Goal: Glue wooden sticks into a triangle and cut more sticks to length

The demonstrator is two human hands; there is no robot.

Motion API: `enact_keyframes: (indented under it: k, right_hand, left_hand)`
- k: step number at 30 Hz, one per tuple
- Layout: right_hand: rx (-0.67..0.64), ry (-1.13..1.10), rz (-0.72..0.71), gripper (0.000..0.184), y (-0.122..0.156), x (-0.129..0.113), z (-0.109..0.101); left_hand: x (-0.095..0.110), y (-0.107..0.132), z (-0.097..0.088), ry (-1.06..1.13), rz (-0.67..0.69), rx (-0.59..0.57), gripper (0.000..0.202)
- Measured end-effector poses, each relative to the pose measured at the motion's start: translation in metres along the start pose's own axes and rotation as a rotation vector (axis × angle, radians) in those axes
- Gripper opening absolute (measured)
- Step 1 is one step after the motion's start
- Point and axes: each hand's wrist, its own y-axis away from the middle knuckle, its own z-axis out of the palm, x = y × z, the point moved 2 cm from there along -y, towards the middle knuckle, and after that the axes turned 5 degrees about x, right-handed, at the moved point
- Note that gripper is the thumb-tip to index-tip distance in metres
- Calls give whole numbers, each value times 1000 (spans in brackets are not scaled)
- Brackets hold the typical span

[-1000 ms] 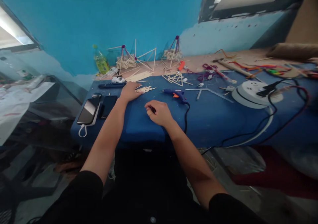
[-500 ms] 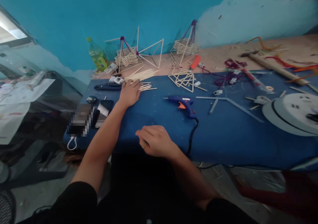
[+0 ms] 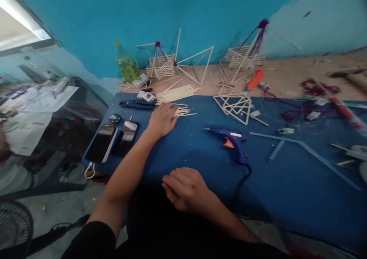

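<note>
My left hand point(image 3: 163, 119) lies over a small bundle of thin wooden sticks point(image 3: 187, 112), its fingers bent down around them; the stick ends poke out to the right. Just beyond it is a larger pile of the same sticks point(image 3: 179, 93). Close to the table's front edge, my right hand point(image 3: 186, 188) is curled into a loose fist, and nothing sticks out of it. A blue glue gun point(image 3: 233, 136) with an orange trigger lies to its upper right, nozzle pointing left. Behind the glue gun sits a flat frame of joined sticks point(image 3: 233, 104).
Stick structures point(image 3: 162, 65) with purple ties stand against the wall, beside a green bottle point(image 3: 127, 65). Two phones point(image 3: 101, 143) and a mouse point(image 3: 115, 118) lie at left. A bent glue stick point(image 3: 315, 157), an orange cutter point(image 3: 255, 80) and purple yarn point(image 3: 295, 111) are at right.
The view has turned left, so the table's things appear further right. My left hand stays at the sticks, with its fingers more bent. My right hand remains curled near the edge.
</note>
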Motion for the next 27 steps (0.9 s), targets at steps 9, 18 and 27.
enact_keyframes:
  k: [9, 18, 27]
  right_hand:
    - [117, 48, 214, 10, -11, 11, 3]
    - [-173, 225, 493, 16, -31, 35, 16]
    - [-639, 303, 121, 30, -200, 104, 90]
  left_hand:
    - [-20, 40, -74, 184, -146, 639, 18]
    - [59, 156, -79, 464, 586, 570, 20]
    - [122, 235, -24, 603, 1019, 367, 36]
